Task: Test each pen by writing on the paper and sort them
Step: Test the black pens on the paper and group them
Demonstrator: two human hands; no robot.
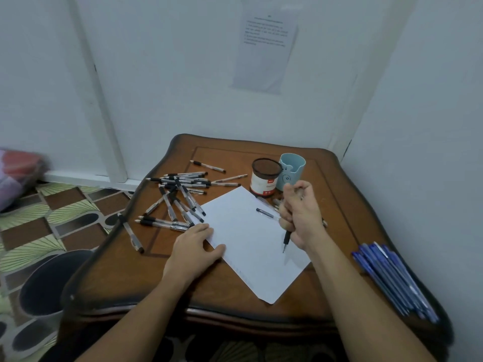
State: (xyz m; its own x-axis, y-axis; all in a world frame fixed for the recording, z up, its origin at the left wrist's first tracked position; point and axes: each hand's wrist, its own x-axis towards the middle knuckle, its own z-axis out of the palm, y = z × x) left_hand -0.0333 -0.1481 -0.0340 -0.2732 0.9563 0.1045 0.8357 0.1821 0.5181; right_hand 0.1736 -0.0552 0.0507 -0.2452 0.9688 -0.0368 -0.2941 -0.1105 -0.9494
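At centre frame, the right hand (pixel 300 215) grips a black pen (pixel 286 240) point-down over the paper (pixel 243 239), while the left hand (pixel 196 244) lies flat on its edge.
Testing looks barely begun: the cups (pixel 265 178) seem empty, and a heap of pens (pixel 177 194) waits at centre left.

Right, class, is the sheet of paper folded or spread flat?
Spread flat: the paper lies unfolded on the table, left hand resting on its edge, right hand gripping pens above it.
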